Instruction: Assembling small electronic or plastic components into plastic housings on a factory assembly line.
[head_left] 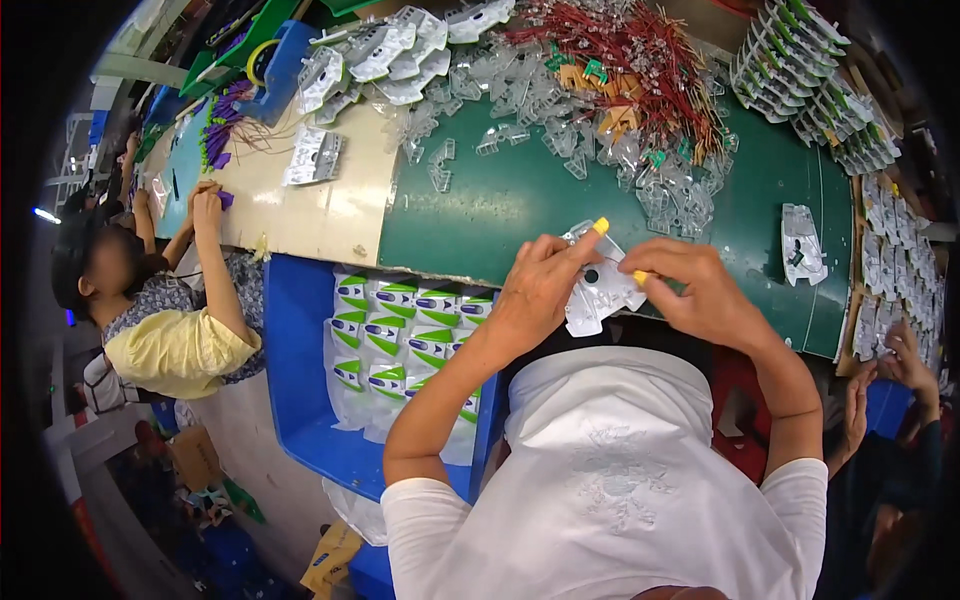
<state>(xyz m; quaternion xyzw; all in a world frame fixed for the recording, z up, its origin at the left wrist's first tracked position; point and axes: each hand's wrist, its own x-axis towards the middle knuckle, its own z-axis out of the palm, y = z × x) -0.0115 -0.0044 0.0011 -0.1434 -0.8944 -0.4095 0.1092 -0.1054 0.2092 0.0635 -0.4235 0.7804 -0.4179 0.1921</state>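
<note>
Just over the front edge of the green table, a white plastic housing (597, 295) with a dark round spot lies in my left hand (535, 295), whose fingers close round its left side. A yellow finger cot covers one fingertip of that hand. My right hand (700, 290) is at the housing's right edge, thumb and forefinger pinched together, with another yellow cot on a tip. Anything small between those fingertips is hidden. Beyond the hands, clear plastic parts (670, 205) lie in a loose heap on the green tabletop (480, 225).
Red wires (650, 60) pile up at the back. White housings stand stacked (790, 60) at far right; another (802, 245) lies nearer. A blue bin (300, 380) at left holds bagged white-and-green units (400, 340). Co-workers are at left (180, 330) and right (900, 370).
</note>
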